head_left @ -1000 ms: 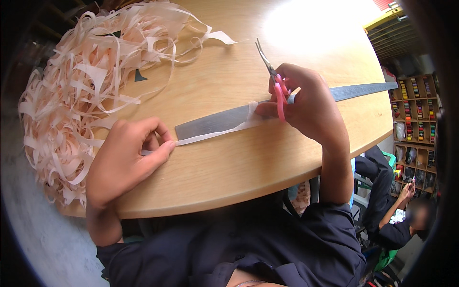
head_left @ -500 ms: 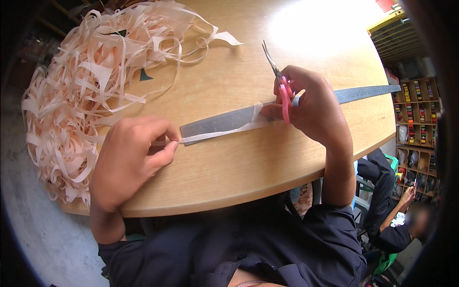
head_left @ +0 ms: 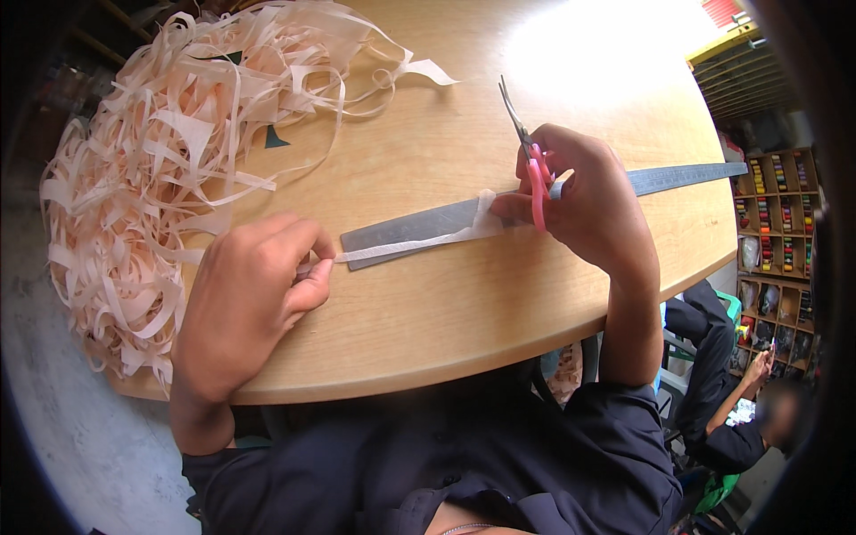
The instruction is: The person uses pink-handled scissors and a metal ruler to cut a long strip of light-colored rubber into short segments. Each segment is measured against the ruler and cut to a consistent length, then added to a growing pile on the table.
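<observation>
A long metal ruler (head_left: 383, 229) lies across the wooden table, its near-left end bare. Along its lower edge runs a narrow pale strip of fabric (head_left: 419, 242). My left hand (head_left: 254, 303) pinches the strip's left end between thumb and fingers, just beyond the ruler's tip. My right hand (head_left: 588, 192) grips scissors (head_left: 539, 183) with pink handles, the blades pointing up and away from me. Its thumb and fingertip also touch the wider, ragged right end of the strip, on the ruler. The part of the ruler under that hand is hidden.
A large tangled heap of pale strips (head_left: 143, 214) covers the table's left side, with a small dark green scrap (head_left: 275, 137) beside it. The table's curved edge (head_left: 446, 375) runs in front of me. At right, another person sits near shelves of thread spools (head_left: 774, 209).
Both hands stay almost in place; the view shifts slightly. My left hand still pinches the strip, and the scissors remain in my right hand.
</observation>
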Available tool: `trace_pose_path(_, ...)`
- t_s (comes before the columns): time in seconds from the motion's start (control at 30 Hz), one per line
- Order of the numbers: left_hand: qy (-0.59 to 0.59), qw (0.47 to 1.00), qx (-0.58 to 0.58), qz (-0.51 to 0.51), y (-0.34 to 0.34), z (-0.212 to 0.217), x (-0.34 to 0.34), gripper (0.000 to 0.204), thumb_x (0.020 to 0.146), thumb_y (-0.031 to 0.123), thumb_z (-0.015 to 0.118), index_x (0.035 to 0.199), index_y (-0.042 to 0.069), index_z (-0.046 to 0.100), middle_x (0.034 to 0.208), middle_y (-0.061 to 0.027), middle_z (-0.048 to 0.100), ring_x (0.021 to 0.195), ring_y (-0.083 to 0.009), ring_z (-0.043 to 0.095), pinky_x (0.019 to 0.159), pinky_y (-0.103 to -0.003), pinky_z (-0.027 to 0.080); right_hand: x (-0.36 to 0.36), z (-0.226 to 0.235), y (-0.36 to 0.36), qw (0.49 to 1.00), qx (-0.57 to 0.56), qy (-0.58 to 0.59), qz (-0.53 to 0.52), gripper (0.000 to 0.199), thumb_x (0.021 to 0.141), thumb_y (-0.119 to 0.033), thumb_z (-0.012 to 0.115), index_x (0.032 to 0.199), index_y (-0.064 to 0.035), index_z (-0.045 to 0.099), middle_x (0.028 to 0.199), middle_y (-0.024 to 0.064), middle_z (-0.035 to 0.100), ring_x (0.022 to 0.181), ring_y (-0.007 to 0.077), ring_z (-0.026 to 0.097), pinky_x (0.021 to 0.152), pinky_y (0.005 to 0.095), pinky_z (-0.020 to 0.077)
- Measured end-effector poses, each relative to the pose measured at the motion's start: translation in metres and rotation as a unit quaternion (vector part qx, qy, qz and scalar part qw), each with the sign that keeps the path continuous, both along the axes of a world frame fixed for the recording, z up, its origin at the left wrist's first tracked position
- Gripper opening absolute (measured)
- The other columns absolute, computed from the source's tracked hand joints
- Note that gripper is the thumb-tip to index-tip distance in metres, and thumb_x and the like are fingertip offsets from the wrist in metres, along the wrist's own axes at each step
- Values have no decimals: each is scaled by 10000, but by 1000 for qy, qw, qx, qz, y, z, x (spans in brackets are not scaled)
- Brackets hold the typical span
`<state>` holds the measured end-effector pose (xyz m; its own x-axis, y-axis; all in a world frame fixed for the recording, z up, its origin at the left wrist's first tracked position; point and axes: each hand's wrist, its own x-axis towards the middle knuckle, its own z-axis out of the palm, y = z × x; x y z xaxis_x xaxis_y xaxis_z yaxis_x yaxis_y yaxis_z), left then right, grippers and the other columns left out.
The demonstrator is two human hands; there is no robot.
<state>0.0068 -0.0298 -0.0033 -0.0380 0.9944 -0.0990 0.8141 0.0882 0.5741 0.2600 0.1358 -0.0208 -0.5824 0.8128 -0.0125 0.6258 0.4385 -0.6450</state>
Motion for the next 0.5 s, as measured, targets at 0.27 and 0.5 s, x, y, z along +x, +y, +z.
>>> trace_pose_path(0.27, 59, 998, 14, -8, -2, 5, 5, 93, 870, 68, 715, 939, 20, 675, 857, -180, 687, 784, -391, 670, 701, -460, 516, 0, 1, -1, 1000, 8, 0, 1, 380, 738, -137, 963, 890, 2, 643, 802, 107, 690, 748, 168, 670, 592, 330, 569)
trace_pose_path(0.5, 48, 998, 30, -7, -4, 7, 8, 86, 902, 100, 734, 952, 36, 707, 834, -170, 716, 759, -385, 685, 688, -457, 528, 1, 0, -1, 1000, 17, 10, 8, 375, 741, -129, 959, 892, 5, 644, 788, 106, 689, 732, 165, 661, 578, 330, 558)
